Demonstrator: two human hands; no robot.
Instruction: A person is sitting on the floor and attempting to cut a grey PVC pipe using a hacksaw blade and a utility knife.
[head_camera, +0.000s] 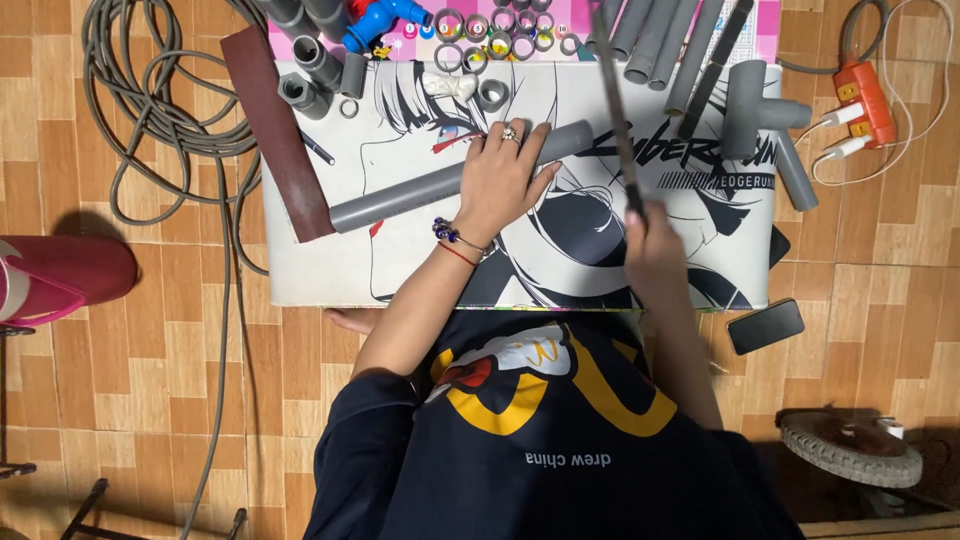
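My left hand (497, 172) presses down on a long grey plastic pipe (400, 198) that lies slanted across a white printed mat (320, 270). A ring and bead bracelets are on that hand and wrist. My right hand (652, 240) grips the handle of a long thin dark tool (612, 90), likely a saw blade, blurred by motion. The tool reaches away from me and crosses the right end of the pipe (575, 138). Both hands are over the middle of the mat.
Several grey pipes (655, 40) and pipe fittings (310, 75) lie along the mat's far edge, with small cut rings (500, 35) and a blue fitting (375, 20). A brown strip (275, 130) and coiled grey cable (160, 110) lie left; an orange power strip (865, 100) and black phone (765, 325) right.
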